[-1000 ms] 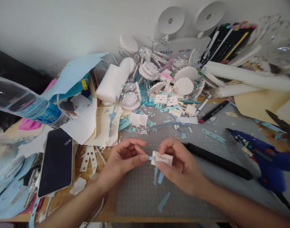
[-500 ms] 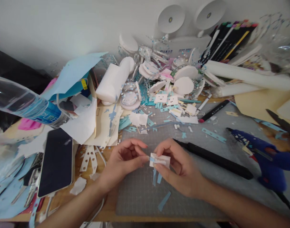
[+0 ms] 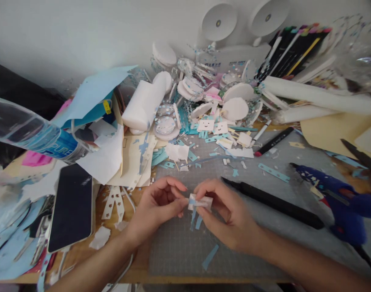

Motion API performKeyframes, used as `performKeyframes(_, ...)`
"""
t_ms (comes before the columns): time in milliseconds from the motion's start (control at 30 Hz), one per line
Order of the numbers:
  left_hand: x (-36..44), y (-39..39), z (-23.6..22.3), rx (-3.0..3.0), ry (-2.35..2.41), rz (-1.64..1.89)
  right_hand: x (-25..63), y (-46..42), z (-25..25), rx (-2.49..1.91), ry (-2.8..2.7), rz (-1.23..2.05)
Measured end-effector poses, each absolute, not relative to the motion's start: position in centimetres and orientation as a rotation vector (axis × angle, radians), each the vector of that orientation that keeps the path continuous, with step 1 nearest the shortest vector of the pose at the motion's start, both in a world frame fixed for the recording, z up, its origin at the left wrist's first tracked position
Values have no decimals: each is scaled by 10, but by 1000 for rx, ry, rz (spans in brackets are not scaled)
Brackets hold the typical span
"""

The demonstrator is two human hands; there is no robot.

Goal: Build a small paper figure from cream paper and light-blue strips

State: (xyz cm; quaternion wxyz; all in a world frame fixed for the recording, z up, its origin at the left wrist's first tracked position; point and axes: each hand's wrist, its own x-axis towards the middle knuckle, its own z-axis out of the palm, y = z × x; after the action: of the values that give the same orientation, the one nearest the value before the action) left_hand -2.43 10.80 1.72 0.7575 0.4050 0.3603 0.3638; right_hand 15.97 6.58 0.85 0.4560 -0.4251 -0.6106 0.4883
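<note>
My right hand point(image 3: 224, 215) pinches a small white folded paper piece point(image 3: 206, 201) between thumb and forefinger, above the grey cutting mat. A pale blue band crosses the piece near its left end, and blue paper strips point(image 3: 199, 222) hang below it. At that left end is my left hand point(image 3: 164, 202), its thumb tip touching or almost touching the paper and closed against a finger behind it. The left forefinger is raised. Anything between those left fingertips is too small to make out. A loose blue strip point(image 3: 210, 257) lies on the mat below the hands.
A black pen-like tool point(image 3: 276, 205) and a blue glue gun point(image 3: 337, 198) lie to the right. On the left are a phone point(image 3: 71, 207) and a tilted water bottle point(image 3: 48, 138). Paper scraps, white discs and smiling paper faces point(image 3: 205, 125) crowd the cutting mat's point(image 3: 173, 255) back edge.
The white paper piece and my right fingers have shifted slightly left, towards my left fingertips. My left hand has barely moved.
</note>
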Motion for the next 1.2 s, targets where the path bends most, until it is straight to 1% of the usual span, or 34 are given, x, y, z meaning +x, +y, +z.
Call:
performKeyframes(633,-21,106,20,917,781,760,159,66,7,-1081,-1481,1169)
performKeyframes(867,-27,107,18,941,826,815,157,68,9,-1080,-1391,1207)
performKeyframes(1200,-18,106,27,1291,1010,740,160,66,10,-1024,-1288,1332)
